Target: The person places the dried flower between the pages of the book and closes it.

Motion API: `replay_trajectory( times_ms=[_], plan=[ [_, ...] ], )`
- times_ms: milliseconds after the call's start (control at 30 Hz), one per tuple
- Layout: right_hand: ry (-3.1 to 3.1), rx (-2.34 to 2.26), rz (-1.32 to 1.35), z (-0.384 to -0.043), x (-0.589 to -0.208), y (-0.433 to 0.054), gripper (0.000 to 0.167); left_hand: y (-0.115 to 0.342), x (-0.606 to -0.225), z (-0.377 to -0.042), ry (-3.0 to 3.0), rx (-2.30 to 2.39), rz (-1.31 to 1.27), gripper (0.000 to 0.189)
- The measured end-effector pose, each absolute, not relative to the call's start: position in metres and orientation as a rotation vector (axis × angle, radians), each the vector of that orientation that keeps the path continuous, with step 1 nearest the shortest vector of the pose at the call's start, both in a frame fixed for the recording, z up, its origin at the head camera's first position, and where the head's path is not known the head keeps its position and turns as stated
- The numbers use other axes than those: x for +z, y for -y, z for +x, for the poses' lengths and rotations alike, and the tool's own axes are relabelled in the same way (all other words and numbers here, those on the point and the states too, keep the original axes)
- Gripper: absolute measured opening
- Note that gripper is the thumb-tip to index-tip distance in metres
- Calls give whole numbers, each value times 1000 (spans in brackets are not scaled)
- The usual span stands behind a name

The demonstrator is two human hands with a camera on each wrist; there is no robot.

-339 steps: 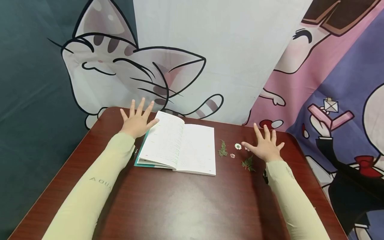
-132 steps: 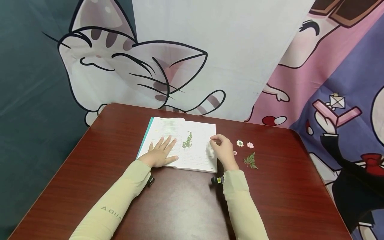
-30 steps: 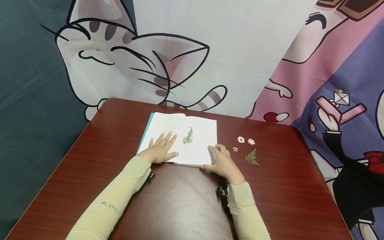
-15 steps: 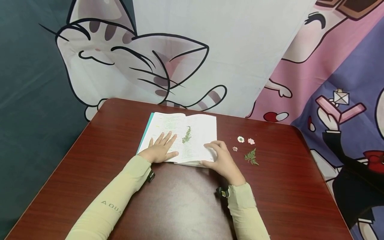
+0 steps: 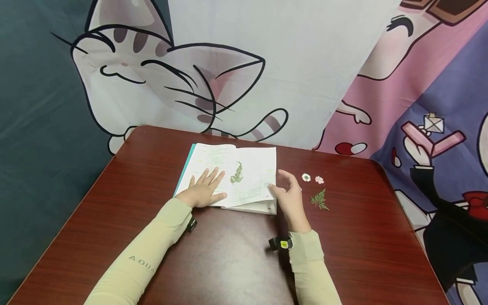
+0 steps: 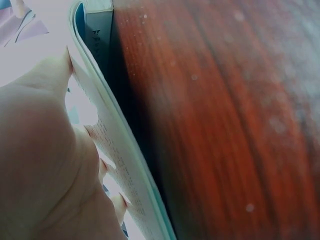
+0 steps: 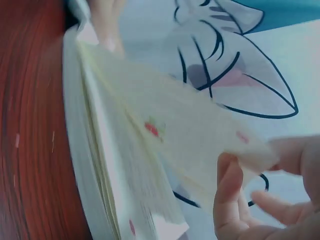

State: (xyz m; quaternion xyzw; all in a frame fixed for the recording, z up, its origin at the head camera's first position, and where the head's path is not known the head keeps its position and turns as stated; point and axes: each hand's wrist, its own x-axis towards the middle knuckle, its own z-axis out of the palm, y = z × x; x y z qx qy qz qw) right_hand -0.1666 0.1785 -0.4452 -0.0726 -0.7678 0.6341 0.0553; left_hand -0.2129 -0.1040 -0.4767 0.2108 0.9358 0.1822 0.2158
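Observation:
An open book (image 5: 253,154) with a teal cover lies on the table. My left hand (image 5: 202,194) rests spread on its left page, and the left wrist view shows its fingers along the paper. A green pressed fern sprig (image 5: 237,173) lies on the right-hand page near the fold. My right hand (image 5: 289,197) is at the book's right edge. In the right wrist view its thumb and fingers pinch the edge of a lifted page (image 7: 195,125), which stands away from the leaves beneath. In the head view, lower leaves (image 5: 263,207) show below that page.
Right of the book on the brown table (image 5: 228,262) lie a white daisy-like flower (image 5: 306,177), a pink flower (image 5: 319,180) and a second fern sprig (image 5: 319,200). A smaller flower is mostly hidden by my right hand. Behind the table hangs a cartoon cat backdrop (image 5: 152,97).
One fern sprig has gone from the table onto the book. My left hand has settled on the left page. Lately my right hand moved from the lower right corner up the edge, lifting a page.

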Motion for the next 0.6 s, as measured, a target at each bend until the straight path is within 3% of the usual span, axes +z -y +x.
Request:
replay_trajectory(
  times_ms=[100, 300, 467, 600],
  plan=[
    [2229, 2106, -292, -170, -445, -175, 53, 104, -475, -212, -2594, 499, 582, 84],
    [1982, 2471, -282, -181, -448, -165, 33, 105, -474, -212, -2603, 500, 579, 83],
    [1896, 2606, -310, -192, -455, -154, 39, 105, -474, -212, -2596, 506, 578, 83],
    [1973, 2586, -139, -200, -464, -143, 39, 105, -477, -213, -2590, 518, 576, 83]
  ],
)
